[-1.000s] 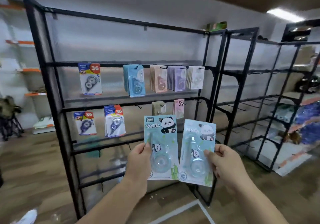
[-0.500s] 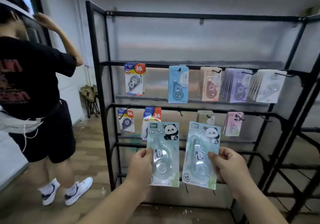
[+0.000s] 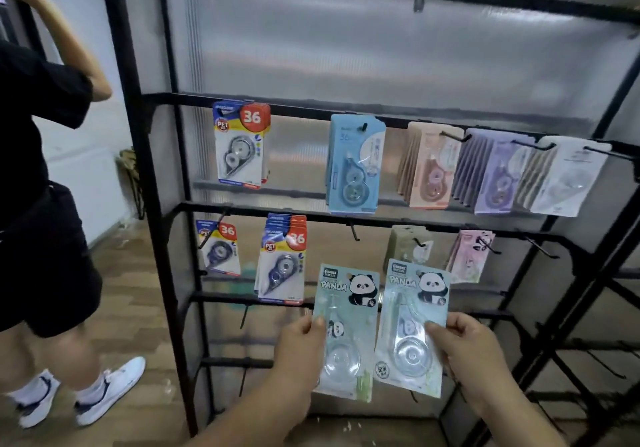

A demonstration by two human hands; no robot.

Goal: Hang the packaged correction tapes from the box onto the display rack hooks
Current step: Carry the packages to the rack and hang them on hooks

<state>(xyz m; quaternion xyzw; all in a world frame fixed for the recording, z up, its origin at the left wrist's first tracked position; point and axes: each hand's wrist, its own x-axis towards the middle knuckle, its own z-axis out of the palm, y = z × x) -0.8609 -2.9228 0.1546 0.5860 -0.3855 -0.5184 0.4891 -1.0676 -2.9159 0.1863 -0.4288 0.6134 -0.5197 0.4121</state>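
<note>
With left hand (image 3: 300,349) and right hand (image 3: 467,346) each pinching a panda pack (image 3: 346,325), threading the bare hook (image 3: 354,231) one-handed risks a drop.

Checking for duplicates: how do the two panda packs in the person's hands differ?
The left hand pinches the left panda pack at its left edge; the right hand pinches the right panda pack at its right edge. The right panda pack sits slightly higher. Its round corner label shows; the left panda pack's corner is behind the hand. Both share panda print and clear blister; neither hangs yet.
</note>
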